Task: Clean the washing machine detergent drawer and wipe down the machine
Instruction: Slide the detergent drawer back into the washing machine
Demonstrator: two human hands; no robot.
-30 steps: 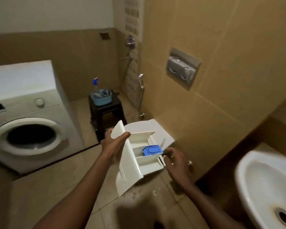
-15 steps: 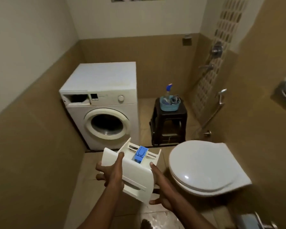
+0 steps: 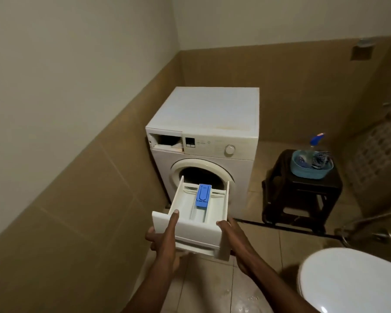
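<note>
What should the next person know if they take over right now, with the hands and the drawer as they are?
The left hand and the right hand hold the detergent drawer by its front end, facing the washing machine. The blue insert sits in it. The drawer slot stands open.
Done: drawer is out.
Left: likely slide it back, then wipe the machine.

A dark stool [image 3: 278,177] is set on the tiled floor [image 3: 212,285], and a blue basin [image 3: 312,171] is placed on top of it. A closed white toilet lid [image 3: 352,283] is cut off at the lower right. The walls are clad in brown tiles [image 3: 77,199] below and painted above.
</note>
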